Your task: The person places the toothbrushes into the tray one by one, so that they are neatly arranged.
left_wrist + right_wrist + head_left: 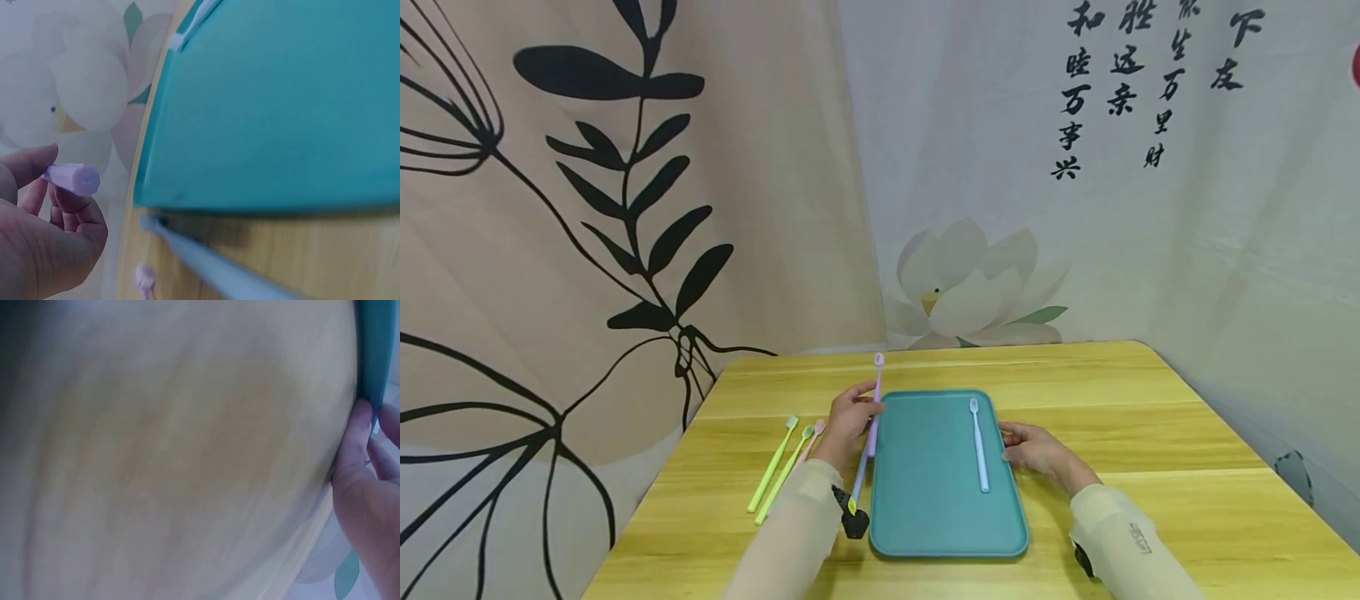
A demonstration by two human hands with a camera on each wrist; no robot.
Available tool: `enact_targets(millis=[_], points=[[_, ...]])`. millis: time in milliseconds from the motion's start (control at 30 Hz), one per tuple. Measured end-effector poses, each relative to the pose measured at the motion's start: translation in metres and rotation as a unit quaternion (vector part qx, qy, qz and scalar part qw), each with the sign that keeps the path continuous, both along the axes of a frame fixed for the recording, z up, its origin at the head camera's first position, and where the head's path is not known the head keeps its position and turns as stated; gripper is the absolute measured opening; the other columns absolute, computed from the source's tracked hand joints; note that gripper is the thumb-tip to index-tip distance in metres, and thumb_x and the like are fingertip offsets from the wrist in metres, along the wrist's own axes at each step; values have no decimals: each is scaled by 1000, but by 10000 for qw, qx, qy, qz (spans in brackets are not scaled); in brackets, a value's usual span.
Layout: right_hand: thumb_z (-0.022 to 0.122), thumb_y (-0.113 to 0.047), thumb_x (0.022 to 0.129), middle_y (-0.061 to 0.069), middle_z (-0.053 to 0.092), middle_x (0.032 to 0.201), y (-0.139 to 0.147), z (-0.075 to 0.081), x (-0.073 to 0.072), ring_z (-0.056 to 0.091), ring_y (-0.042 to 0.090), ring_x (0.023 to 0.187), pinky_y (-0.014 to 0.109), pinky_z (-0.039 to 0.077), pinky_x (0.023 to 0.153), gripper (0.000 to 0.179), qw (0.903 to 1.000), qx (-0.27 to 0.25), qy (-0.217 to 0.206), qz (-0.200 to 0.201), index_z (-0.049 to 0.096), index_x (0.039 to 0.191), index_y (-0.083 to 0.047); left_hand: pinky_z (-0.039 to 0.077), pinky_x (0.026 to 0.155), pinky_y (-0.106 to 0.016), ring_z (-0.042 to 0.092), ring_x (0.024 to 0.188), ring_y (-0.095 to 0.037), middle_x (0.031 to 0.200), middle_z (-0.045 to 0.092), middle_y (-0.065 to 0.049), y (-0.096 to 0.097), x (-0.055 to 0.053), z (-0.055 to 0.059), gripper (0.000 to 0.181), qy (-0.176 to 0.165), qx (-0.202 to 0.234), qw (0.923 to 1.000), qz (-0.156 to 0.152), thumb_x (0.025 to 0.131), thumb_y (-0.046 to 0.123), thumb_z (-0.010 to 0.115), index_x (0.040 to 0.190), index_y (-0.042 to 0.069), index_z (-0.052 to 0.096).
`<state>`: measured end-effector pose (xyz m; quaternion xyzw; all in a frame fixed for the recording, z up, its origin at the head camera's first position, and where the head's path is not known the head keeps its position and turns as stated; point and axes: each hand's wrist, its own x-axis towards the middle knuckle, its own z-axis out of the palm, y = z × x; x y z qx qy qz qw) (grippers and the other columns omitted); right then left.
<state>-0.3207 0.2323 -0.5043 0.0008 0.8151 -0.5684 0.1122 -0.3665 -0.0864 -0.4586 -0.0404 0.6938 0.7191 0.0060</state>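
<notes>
Purple toothbrush pinched by left hand | teal tray gripped at rim by right hand | 1 pale-blue toothbrush seen inside

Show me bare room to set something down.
Most of the teal tray is bare, left of the light-blue toothbrush lying on it. The table right of the right hand is free too. It's crowded left of the tray: the left hand holds a purple toothbrush there, near a second blue toothbrush, two green toothbrushes and a pink toothbrush.
</notes>
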Motion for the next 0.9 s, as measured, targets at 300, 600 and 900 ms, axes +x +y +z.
enact_targets(millis=[300, 600, 900], points=[[61, 9, 88, 19, 53, 115, 0, -1, 0, 52, 26, 99, 32, 51, 80, 61, 10000, 18, 0, -1, 40, 146, 9, 40, 57, -24, 50, 66, -12, 89, 61, -4, 30, 13, -5, 44, -169, 21, 9999, 3, 86, -5, 69, 129, 2, 63], [61, 10, 87, 19, 54, 114, 0, 0, -1, 53, 26, 98, 32, 51, 78, 62, 10000, 10, 67, 24, 40, 145, 10, 41, 58, -24, 51, 68, -13, 89, 61, -5, 54, 21, -8, 43, -271, 208, 9994, 72, 86, -5, 69, 127, 2, 64], [61, 9, 88, 19, 54, 116, 1, 0, 0, 53, 26, 101, 33, 52, 80, 61, 10000, 23, 44, 18, 40, 145, 10, 39, 57, -24, 48, 64, -11, 87, 63, -3, 77, 29, -14, 43, -291, 204, 9993, -96, 86, -3, 70, 128, 3, 63]])
